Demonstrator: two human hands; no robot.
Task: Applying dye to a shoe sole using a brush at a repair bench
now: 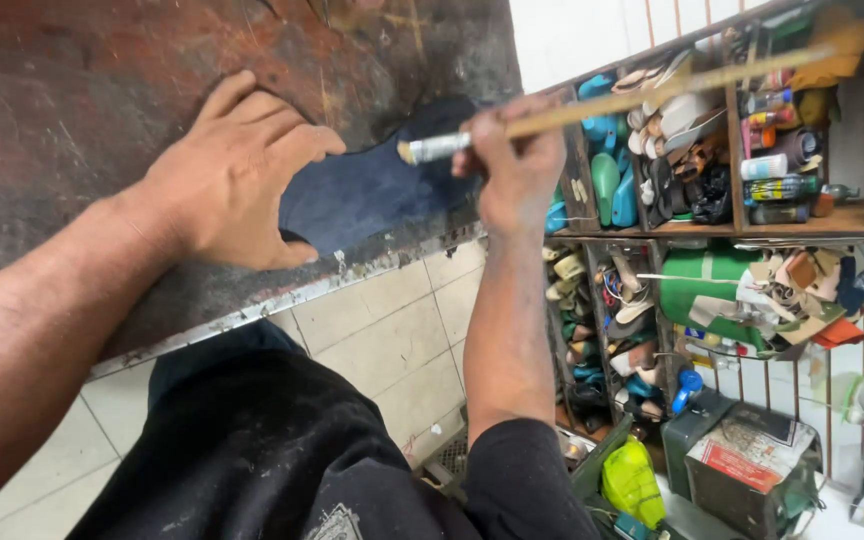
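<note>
**Brush on a dark blue sole piece at the edge of a worn worktop**

The worktop (72, 90) is a flat, dark board, rough and much stained, with reddish-brown patches, scratches and dried smears. Its near edge is bound by a thin pale strip, chipped and spotted. On it, close to this near edge and toward the right end of the visible board, lies the sole piece (372, 190). It is a flat, thin sheet of dark blue material, matt and slightly grainy, cut in a long rounded shape like a shoe sole. Its surface looks even in colour, without shine.

The left hand (227, 175) lies open and flat, palm down, fingers spread; the thumb and the forefinger press on the left end of the sole piece. The right hand (514, 165) is closed around a brush (612, 102), pinching it just behind the metal ferrule. The brush has a long, pale, round wooden handle, a silver ferrule and short light bristles, and the bristle tip touches the upper part of the sole piece.

Below the worktop there are pale square floor tiles (392, 340) with dark joints. On the right stands a wooden shelf (732, 228), its compartments packed with sole blanks, leather scraps, bottles and a green roll.
</note>
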